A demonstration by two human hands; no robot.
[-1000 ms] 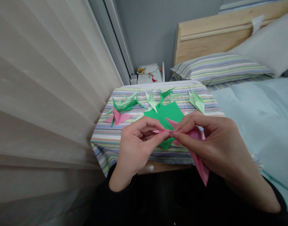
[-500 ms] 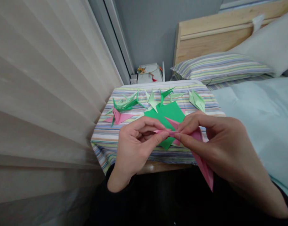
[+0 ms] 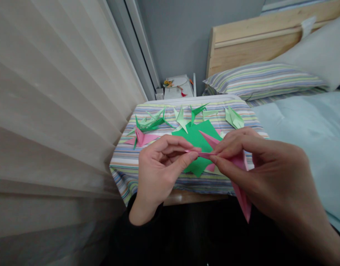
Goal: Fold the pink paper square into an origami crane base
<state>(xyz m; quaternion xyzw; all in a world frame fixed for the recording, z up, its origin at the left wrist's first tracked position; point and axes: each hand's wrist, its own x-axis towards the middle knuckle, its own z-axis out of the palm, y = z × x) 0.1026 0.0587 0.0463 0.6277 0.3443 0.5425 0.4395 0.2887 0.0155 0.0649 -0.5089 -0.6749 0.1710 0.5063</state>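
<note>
Pink origami paper (image 3: 240,188) held up in the air between both hands, above the striped cloth (image 3: 125,181), resting on nothing. Long axis runs from a thin strip at about 9 o'clock to a sharp point hanging at about 5 o'clock, past the right hand; another flap tip sticks up at about 11 o'clock. Right hand (image 3: 275,177) is nearer the bulk of the paper, left hand (image 3: 160,170) has only the thin strip. Left thumb (image 3: 192,156) and index finger nearly closed, pinching the strip, other fingers loosely curled. Right thumb (image 3: 215,159) and index finger also pinched on the paper, just beside the left fingertips, other fingers partly open behind. Green square paper (image 3: 193,140) lies flat on the cloth under the hands. At about 10 o'clock, pink origami crane (image 3: 140,137) and green origami cranes (image 3: 154,123); at about 1 o'clock, pale green origami crane (image 3: 234,119). Bed with pale blue sheet (image 3: 311,125) at about 3 o'clock, pleated curtain (image 3: 53,118) at about 9 o'clock.
</note>
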